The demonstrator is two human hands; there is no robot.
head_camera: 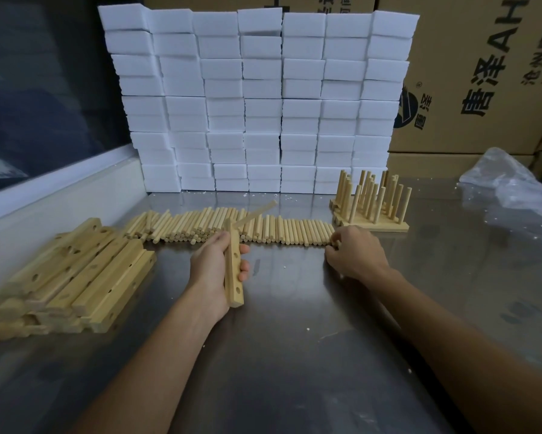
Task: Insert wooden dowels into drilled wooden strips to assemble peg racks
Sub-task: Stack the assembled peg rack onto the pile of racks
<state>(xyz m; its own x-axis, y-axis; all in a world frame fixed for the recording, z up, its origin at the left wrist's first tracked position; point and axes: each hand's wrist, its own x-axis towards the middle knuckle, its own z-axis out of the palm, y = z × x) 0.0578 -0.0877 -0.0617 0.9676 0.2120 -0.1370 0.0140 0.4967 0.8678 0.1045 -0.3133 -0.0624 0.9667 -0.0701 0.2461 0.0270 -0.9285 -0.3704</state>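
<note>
My left hand (214,266) grips a drilled wooden strip (234,277) near the middle of the metal table, held roughly on end; a dowel (254,214) sticks out from its far end, blurred. My right hand (354,253) reaches to the right end of a long row of loose dowels (263,230), its fingers curled over the last ones; whether it holds one is hidden. A pile of drilled strips (75,274) lies at the left. Finished peg racks (371,203) with upright dowels stand at the back right.
A wall of stacked white foam blocks (257,101) stands behind the dowels. Cardboard boxes (482,73) rise at the back right, with crumpled clear plastic (507,180) in front of them. A raised table edge (59,189) runs along the left.
</note>
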